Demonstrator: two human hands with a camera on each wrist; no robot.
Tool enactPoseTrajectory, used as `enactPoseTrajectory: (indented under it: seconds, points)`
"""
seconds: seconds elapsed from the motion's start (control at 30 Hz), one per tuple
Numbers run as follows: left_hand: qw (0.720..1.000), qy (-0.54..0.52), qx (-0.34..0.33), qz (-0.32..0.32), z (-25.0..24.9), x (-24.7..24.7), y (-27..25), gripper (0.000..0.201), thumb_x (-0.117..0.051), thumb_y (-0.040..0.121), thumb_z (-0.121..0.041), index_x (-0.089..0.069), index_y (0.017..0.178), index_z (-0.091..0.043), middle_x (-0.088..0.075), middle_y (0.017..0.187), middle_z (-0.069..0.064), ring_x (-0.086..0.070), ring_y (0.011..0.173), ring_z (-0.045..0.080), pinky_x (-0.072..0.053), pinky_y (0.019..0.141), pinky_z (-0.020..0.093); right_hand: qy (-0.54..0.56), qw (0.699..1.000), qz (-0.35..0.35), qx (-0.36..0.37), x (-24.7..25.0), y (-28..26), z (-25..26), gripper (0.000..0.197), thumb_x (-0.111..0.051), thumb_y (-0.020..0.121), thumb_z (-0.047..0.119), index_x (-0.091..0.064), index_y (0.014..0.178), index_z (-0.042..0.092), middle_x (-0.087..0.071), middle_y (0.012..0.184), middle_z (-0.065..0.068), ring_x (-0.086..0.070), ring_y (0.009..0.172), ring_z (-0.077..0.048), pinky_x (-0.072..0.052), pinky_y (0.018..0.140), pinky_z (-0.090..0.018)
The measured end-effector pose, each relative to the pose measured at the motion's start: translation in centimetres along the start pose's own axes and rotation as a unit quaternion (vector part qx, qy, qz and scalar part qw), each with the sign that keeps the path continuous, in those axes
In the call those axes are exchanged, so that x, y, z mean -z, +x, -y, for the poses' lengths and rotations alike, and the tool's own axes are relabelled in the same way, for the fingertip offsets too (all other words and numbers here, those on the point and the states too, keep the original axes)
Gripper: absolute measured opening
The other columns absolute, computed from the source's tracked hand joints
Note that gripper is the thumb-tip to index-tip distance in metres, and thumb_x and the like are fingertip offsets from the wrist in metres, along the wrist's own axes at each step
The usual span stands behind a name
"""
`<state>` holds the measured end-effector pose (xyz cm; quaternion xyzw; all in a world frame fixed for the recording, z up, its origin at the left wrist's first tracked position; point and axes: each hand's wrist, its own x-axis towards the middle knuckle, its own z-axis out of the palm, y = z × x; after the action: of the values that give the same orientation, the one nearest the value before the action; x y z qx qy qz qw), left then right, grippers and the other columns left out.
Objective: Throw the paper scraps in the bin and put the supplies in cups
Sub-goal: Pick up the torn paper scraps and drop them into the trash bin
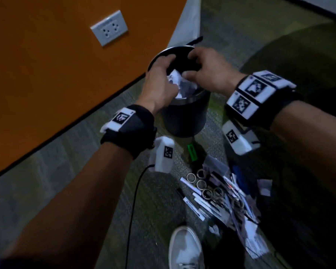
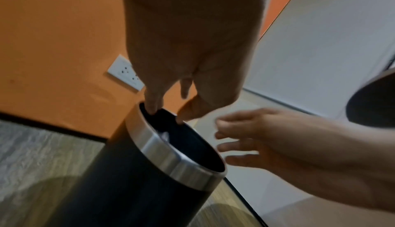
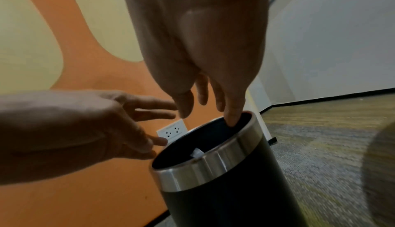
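Observation:
A black bin with a steel rim stands on the carpet by the orange wall. Both my hands hover over its mouth. My left hand is at the left rim, my right hand at the right rim. In the wrist views the left hand's fingers and the right hand's fingers hang loose and hold nothing. White paper scraps lie inside the bin between the hands, and show as a scrap below the rim. No cups are in view.
A heap of pens, markers, tape rolls and scissors lies on the carpet in front of the bin, with a green highlighter and more paper scraps nearby. A white shoe stands below. A wall socket sits on the orange wall.

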<state>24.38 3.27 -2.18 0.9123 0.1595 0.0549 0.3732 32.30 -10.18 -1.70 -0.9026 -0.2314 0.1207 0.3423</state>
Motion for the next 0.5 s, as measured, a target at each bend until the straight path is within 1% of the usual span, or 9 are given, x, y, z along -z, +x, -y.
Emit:
enactPoseTrajectory:
  seconds: [0.07, 0.13, 0.17, 0.23, 0.33, 0.4, 0.43, 0.47, 0.5]
  points:
    - [0.997, -0.014, -0.051, -0.054, 0.5, 0.9, -1.2, 0.062, -0.059, 0.073, -0.007, -0.055, 0.134, -0.018, -0.051, 0.137, 0.004, -0.051, 0.125, 0.021, -0.043, 0.109, 0.035, 0.014, 0.999, -0.031, 0.018, 1.1, -1.7, -1.2, 0.041, -0.062, 0.089, 0.022, -0.055, 0.129, 0.017, -0.06, 0.126, -0.005, -0.057, 0.114, -0.02, -0.045, 0.092, -0.028]
    - [0.994, -0.043, -0.059, -0.084, 1.2, 0.9, -3.7, 0.054, -0.054, 0.071, -0.003, -0.062, 0.122, -0.02, -0.055, 0.126, -0.001, -0.057, 0.113, 0.016, -0.049, 0.101, 0.034, 0.054, 0.996, -0.064, 0.022, 2.1, -4.7, -2.9, 0.031, -0.059, 0.089, 0.015, -0.061, 0.119, 0.019, -0.064, 0.115, -0.001, -0.06, 0.106, -0.016, -0.049, 0.094, -0.03]
    - [0.994, -0.047, -0.053, -0.077, 1.5, 0.5, -5.2, 0.047, -0.053, 0.074, -0.002, -0.066, 0.115, -0.021, -0.058, 0.119, -0.004, -0.06, 0.107, 0.012, -0.052, 0.097, 0.031, 0.072, 0.995, -0.071, 0.017, 2.4, -6.5, -3.9, 0.027, -0.059, 0.088, 0.013, -0.065, 0.114, 0.019, -0.066, 0.108, 0.001, -0.062, 0.1, -0.014, -0.051, 0.093, -0.031]
    - [0.998, -0.042, -0.044, -0.02, 2.0, -1.4, -8.7, 0.031, -0.055, 0.08, -0.005, -0.07, 0.1, -0.024, -0.066, 0.101, -0.007, -0.065, 0.096, 0.008, -0.054, 0.089, 0.027, 0.089, 0.995, -0.05, -0.02, 2.0, -10.6, -6.4, 0.017, -0.062, 0.088, 0.011, -0.069, 0.103, 0.015, -0.069, 0.095, -0.001, -0.064, 0.087, -0.012, -0.054, 0.087, -0.031]
    - [0.991, -0.041, -0.035, 0.125, 3.4, -6.0, -13.5, 0.022, -0.054, 0.079, -0.012, -0.073, 0.087, -0.02, -0.066, 0.072, -0.011, -0.066, 0.072, 0.009, -0.055, 0.071, 0.025, 0.088, 0.992, 0.062, -0.064, -0.3, -16.9, -9.6, 0.008, -0.065, 0.086, 0.006, -0.07, 0.089, 0.012, -0.07, 0.079, -0.005, -0.062, 0.069, -0.012, -0.052, 0.07, -0.03]
    - [0.976, -0.005, -0.039, 0.214, 4.1, -9.1, -16.2, 0.019, -0.057, 0.082, -0.008, -0.074, 0.087, -0.016, -0.065, 0.068, -0.013, -0.061, 0.064, 0.008, -0.048, 0.065, 0.017, 0.053, 0.987, 0.143, -0.057, -2.5, -20.7, -11.6, 0.015, -0.065, 0.084, 0.003, -0.069, 0.08, 0.017, -0.071, 0.076, -0.003, -0.063, 0.065, -0.01, -0.052, 0.068, -0.028]
    - [0.966, 0.018, -0.047, 0.252, 4.4, -10.5, -17.6, 0.019, -0.058, 0.083, -0.005, -0.074, 0.088, -0.013, -0.066, 0.071, -0.009, -0.061, 0.065, 0.008, -0.046, 0.065, 0.015, 0.032, 0.982, 0.178, -0.056, -3.6, -22.3, -12.5, 0.019, -0.065, 0.083, 0.003, -0.068, 0.076, 0.02, -0.071, 0.074, 0.0, -0.063, 0.065, -0.008, -0.052, 0.068, -0.026]
    - [0.955, 0.033, -0.058, 0.289, 4.7, -11.8, -18.9, 0.018, -0.058, 0.084, -0.004, -0.074, 0.088, -0.012, -0.069, 0.076, -0.004, -0.062, 0.069, 0.01, -0.046, 0.066, 0.015, 0.019, 0.975, 0.21, -0.067, -4.9, -23.9, -13.6, 0.021, -0.064, 0.082, 0.003, -0.067, 0.074, 0.023, -0.069, 0.072, 0.005, -0.062, 0.064, -0.005, -0.05, 0.068, -0.024]
    - [0.944, 0.045, -0.07, 0.32, 5.1, -13.1, -20.3, 0.017, -0.058, 0.083, -0.004, -0.073, 0.088, -0.011, -0.071, 0.08, 0.001, -0.064, 0.073, 0.015, -0.048, 0.069, 0.02, 0.018, 0.968, 0.235, -0.082, -6.1, -25.5, -14.7, 0.022, -0.063, 0.081, 0.004, -0.067, 0.072, 0.024, -0.068, 0.069, 0.009, -0.061, 0.063, -0.002, -0.048, 0.068, -0.022]
